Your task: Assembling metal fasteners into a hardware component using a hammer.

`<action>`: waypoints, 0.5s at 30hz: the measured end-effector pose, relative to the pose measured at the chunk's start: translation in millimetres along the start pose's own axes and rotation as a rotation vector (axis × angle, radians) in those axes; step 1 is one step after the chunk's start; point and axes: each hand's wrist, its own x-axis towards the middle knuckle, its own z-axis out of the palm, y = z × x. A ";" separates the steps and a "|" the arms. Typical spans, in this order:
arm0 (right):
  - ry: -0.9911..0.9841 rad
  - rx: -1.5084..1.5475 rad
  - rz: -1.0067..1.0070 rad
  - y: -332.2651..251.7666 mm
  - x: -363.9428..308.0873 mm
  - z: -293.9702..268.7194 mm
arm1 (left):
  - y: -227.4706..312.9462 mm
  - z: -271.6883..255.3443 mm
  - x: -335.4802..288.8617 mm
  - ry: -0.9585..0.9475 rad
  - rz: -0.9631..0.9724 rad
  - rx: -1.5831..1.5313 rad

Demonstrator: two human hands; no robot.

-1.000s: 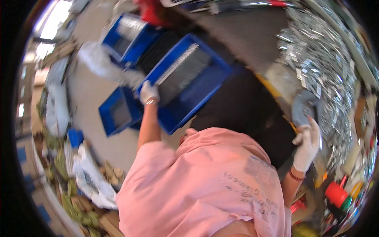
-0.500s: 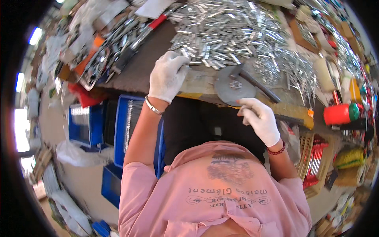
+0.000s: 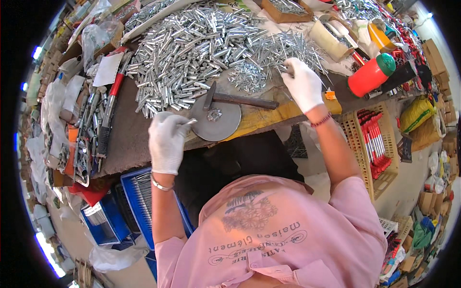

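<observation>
Now that your left hand (image 3: 167,141) pinches a metal piece (image 3: 192,121), work seemingly passes to your right hand (image 3: 303,85), grip unclear, beside thin rods (image 3: 294,48).

head: head-worn fisheye | faces down | near | takes in hands (image 3: 167,143), workbench (image 3: 126,144)

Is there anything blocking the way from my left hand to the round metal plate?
Nothing visible stands between them: your left hand, pinching a small metal piece, is beside the plate's left edge. A hammer lies across the plate's far part.
</observation>
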 end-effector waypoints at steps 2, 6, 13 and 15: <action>-0.056 -0.028 0.072 -9.2 11.9 11.2 | 15.8 9.8 -3.9 -0.029 0.030 -0.057; -0.115 -0.099 0.088 -13.9 13.8 13.7 | 20.4 27.5 -14.4 -0.062 0.012 -0.020; -0.254 -0.234 -0.003 0.7 -14.0 -29.6 | 12.0 24.9 -16.8 -0.115 -0.028 -0.067; -0.256 -0.157 -0.049 -2.6 -20.5 -38.4 | 7.3 24.5 -16.2 -0.140 -0.009 -0.096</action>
